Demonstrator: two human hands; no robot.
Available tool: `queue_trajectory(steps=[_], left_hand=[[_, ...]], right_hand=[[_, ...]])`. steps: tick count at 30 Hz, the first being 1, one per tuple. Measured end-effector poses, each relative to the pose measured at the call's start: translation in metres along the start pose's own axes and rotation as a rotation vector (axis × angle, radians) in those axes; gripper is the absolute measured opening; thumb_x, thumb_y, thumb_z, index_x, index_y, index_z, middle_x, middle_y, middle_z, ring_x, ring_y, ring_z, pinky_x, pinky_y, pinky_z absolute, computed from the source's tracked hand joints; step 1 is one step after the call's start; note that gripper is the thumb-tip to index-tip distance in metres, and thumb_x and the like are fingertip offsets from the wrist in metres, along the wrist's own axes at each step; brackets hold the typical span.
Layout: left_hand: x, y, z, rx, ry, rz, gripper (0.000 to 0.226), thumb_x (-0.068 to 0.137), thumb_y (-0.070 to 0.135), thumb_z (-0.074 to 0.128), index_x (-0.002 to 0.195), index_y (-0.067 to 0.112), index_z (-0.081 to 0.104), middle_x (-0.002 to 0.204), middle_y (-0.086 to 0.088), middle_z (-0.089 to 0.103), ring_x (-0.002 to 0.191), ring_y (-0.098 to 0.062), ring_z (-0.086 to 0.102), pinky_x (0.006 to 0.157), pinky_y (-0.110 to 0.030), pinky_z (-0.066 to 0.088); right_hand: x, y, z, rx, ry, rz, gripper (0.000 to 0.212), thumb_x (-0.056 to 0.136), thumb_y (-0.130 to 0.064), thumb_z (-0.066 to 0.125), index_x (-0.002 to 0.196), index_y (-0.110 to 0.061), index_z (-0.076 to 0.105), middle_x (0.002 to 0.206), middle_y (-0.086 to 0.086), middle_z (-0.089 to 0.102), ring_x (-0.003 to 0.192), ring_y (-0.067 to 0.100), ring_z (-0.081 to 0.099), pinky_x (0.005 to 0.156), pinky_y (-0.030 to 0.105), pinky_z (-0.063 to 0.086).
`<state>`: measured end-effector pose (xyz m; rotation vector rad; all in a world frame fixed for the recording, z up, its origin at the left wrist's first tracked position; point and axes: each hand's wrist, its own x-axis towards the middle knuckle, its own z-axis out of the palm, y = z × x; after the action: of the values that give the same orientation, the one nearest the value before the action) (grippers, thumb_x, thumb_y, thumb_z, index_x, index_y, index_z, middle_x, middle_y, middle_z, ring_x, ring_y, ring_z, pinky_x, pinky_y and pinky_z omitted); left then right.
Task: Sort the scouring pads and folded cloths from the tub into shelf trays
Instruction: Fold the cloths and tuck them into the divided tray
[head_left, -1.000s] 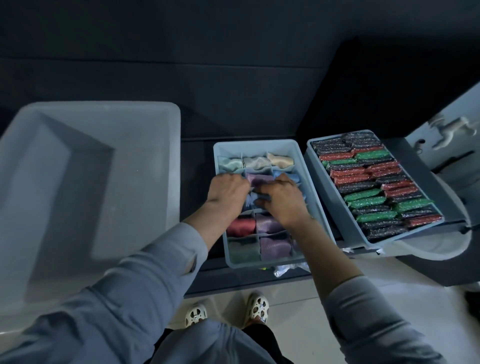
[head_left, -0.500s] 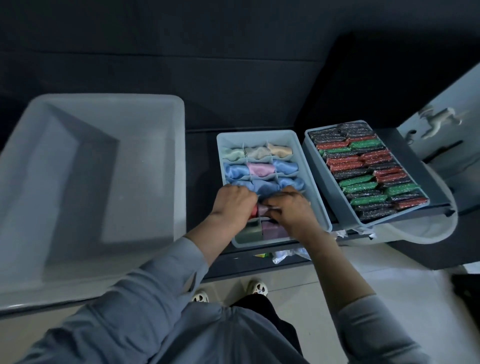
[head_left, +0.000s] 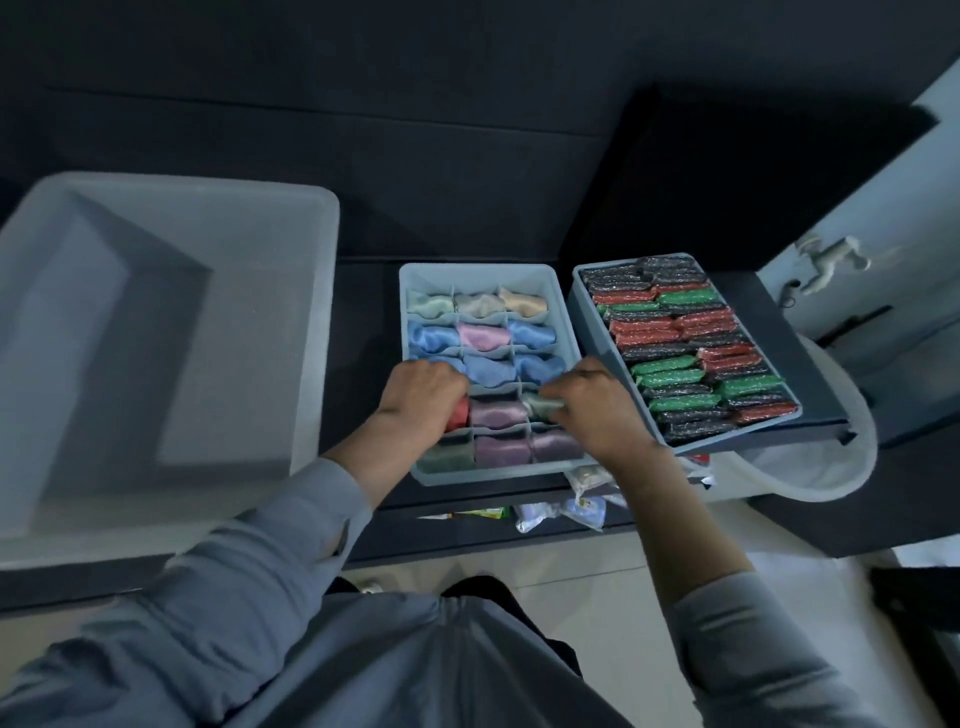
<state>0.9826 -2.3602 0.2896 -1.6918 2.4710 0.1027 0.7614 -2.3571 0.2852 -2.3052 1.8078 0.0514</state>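
From the head camera, the left hand (head_left: 423, 387) curls its fingers round a red folded cloth (head_left: 458, 414) in the divided tray (head_left: 480, 271). The right hand (head_left: 592, 402) pinches a pale green cloth (head_left: 540, 404) in the same row. Just beside it on the right, a second tray (head_left: 581, 301), tilted, is packed with scouring pads (head_left: 691, 353). The translucent tub (head_left: 156, 322) sits well to the left.
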Motion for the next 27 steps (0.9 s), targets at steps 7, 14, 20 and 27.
queue_trajectory(steps=[7,14,20,27], left_hand=[[0.002,0.032,0.016,-0.209,0.182,-0.018,0.021,0.091,0.021,0.063,0.111,0.017,0.066,0.110,-0.003,0.066,0.099,-0.027,0.064,0.075,-0.036,0.049],[0.000,0.036,0.027,-0.305,0.225,-0.033,0.019,0.089,0.019,0.064,0.107,0.019,0.070,0.107,-0.003,0.068,0.100,-0.026,0.062,0.081,-0.037,0.052],[-0.029,0.036,0.020,-0.367,0.081,0.078,0.024,0.085,0.034,0.071,0.107,0.026,0.072,0.107,0.004,0.070,0.105,-0.020,0.062,0.086,-0.038,0.049],[-0.024,0.039,0.012,-0.308,0.038,0.111,0.023,0.091,0.023,0.064,0.110,0.033,0.071,0.110,0.001,0.068,0.105,-0.022,0.061,0.084,-0.035,0.047]], right_hand=[[0.007,0.002,0.011,-0.088,0.084,-0.094,0.016,0.086,-0.023,0.070,0.100,-0.020,0.078,0.086,0.011,0.073,0.106,0.029,0.054,0.093,0.036,0.039],[-0.008,0.011,-0.005,0.120,0.051,-0.117,0.035,0.085,-0.020,0.073,0.119,-0.027,0.070,0.112,0.007,0.069,0.113,0.021,0.055,0.101,0.031,0.039],[-0.023,-0.010,-0.015,-0.041,-0.120,-0.200,0.030,0.086,-0.039,0.071,0.114,-0.028,0.072,0.111,-0.001,0.071,0.104,0.021,0.063,0.098,0.031,0.043],[-0.020,-0.013,-0.011,-0.065,-0.129,-0.167,0.020,0.086,-0.039,0.069,0.103,-0.029,0.075,0.103,0.000,0.073,0.099,0.025,0.064,0.091,0.035,0.049]])
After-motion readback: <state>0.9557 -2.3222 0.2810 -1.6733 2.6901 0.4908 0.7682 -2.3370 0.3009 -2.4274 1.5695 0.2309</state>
